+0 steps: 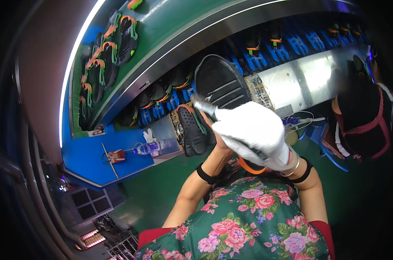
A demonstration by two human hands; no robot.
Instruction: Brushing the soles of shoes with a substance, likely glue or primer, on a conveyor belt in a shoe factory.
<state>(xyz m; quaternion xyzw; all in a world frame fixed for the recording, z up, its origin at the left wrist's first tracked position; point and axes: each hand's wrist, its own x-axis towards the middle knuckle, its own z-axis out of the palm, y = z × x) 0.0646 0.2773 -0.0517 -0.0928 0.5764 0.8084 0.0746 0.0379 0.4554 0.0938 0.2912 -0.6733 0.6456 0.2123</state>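
Right hand (252, 134) wears one white fabric glove, fingers closed round one bristled brush (202, 104); left hand (222, 144) is mostly hidden, grip can't be told. One rounded, ridged black shoe sole (219, 80) sits just beyond glove, near brush tip. One perforated black clog (188, 121), orange-green strap, left of it. One plastic bottle (146, 148) on blue table (90, 160).

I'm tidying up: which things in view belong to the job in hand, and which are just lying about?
Apparently in use:
- brush, in the right hand
- black shoe
- clog

Apparently lying about:
- bottle
- stick
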